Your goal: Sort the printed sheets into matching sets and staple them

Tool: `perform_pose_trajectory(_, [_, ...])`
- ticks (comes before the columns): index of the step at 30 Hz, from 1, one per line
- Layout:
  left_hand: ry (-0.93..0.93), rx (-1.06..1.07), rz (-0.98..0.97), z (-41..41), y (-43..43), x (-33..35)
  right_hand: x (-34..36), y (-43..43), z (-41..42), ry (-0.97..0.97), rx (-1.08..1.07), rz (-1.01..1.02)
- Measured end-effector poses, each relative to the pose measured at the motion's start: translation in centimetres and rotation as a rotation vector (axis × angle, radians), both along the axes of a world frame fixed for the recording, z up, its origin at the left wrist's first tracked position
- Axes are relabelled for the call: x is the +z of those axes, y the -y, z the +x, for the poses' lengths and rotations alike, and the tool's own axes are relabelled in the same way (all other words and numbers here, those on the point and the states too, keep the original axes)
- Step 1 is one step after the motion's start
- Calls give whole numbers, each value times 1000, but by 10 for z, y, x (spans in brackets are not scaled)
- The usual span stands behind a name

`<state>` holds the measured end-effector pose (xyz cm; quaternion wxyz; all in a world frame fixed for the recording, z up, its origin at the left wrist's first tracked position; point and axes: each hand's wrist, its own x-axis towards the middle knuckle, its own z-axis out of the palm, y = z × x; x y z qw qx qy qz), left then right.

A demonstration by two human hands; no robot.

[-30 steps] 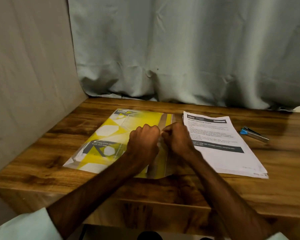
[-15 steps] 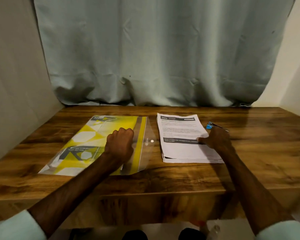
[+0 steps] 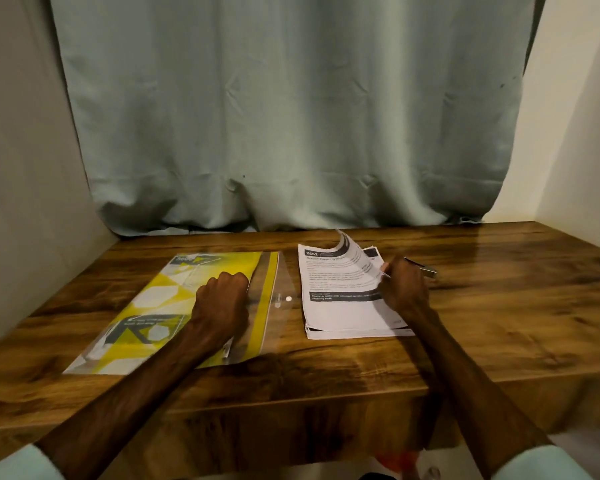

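Since the previous frame the right edge of the top sheet has risen off the stack, curling upward, pinched by the right hand. The left hand is a closed fist resting on the folder, with nothing seen in its grip. The stack lies right of the folder on the table. The stapler is just behind the right hand.

wooden table, pale green curtain, beige walls

One table, one curtain, one folder, one stack of printed pages with one sheet curled up, one stapler, and two hands: left hand, right hand.
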<state>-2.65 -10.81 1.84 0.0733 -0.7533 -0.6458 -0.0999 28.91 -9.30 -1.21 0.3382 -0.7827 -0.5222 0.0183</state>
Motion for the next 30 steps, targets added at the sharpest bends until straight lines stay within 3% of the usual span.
perform_pose_trajectory(5, [-1, -1, 2, 0, 1, 0, 8, -7, 10, -259, 97, 30])
perform_pose_trajectory(9, [17, 3, 6, -2, 0, 1, 22, 6, 25, -810, 148, 52])
perform_pose_trajectory(13, [31, 12, 6, -3, -2, 3, 23, 16, 39, -1075, 233, -101])
perform_pose_trajectory(17, [26, 13, 5, -2, -2, 2, 24, 10, 29, -1066, 199, -332])
perform_pose_trajectory(20, [24, 19, 11, -3, -2, 2, 34, 6, 17, -977, 188, -382])
perform_pose_trajectory(26, [35, 28, 36, -7, -2, 5, 48, 13, 11, -831, 300, -137])
perform_pose_trajectory(30, [50, 31, 50, -9, -3, 4, 58, 14, 12, -851, 364, 38])
